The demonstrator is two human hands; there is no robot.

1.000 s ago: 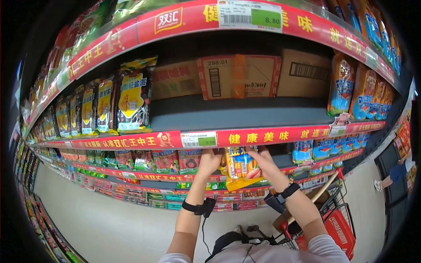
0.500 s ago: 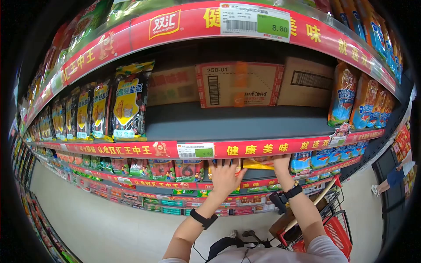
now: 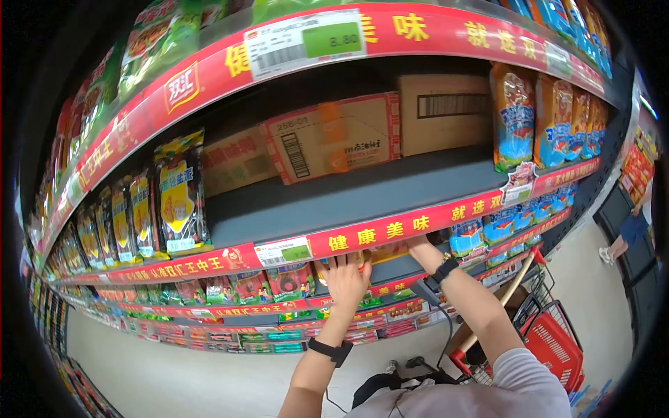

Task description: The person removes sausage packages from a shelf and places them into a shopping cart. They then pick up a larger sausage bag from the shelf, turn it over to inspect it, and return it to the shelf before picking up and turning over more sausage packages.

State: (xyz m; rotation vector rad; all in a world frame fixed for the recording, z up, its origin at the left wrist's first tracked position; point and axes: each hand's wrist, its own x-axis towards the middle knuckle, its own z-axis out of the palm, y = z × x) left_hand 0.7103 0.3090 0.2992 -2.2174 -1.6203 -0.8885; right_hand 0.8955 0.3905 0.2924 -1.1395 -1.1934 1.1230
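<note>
My left hand (image 3: pixel 346 282) is at the front of the lower shelf, its fingers apart and laid against an orange-and-yellow package (image 3: pixel 322 272) that they partly cover. To its right, my right hand (image 3: pixel 424 253) reaches in under the red shelf strip (image 3: pixel 380 233). Its fingers are hidden there, beside a yellow package (image 3: pixel 387 256) of which only a sliver shows. Dark red packs (image 3: pixel 291 280) stand left of my left hand, and blue-and-orange packs (image 3: pixel 466 237) right of my right hand.
Above, the shelf holds cardboard cartons (image 3: pixel 341 136), black-and-yellow bags (image 3: pixel 180 198) and orange-and-blue packs (image 3: pixel 513 118). A red shopping cart (image 3: pixel 554 345) stands at my right. Another person (image 3: pixel 631 233) is at the far right edge.
The view has turned and tilted, so the shelves now slope up to the right. My right hand has gone deeper under the strip. My left hand stays by the same package.
</note>
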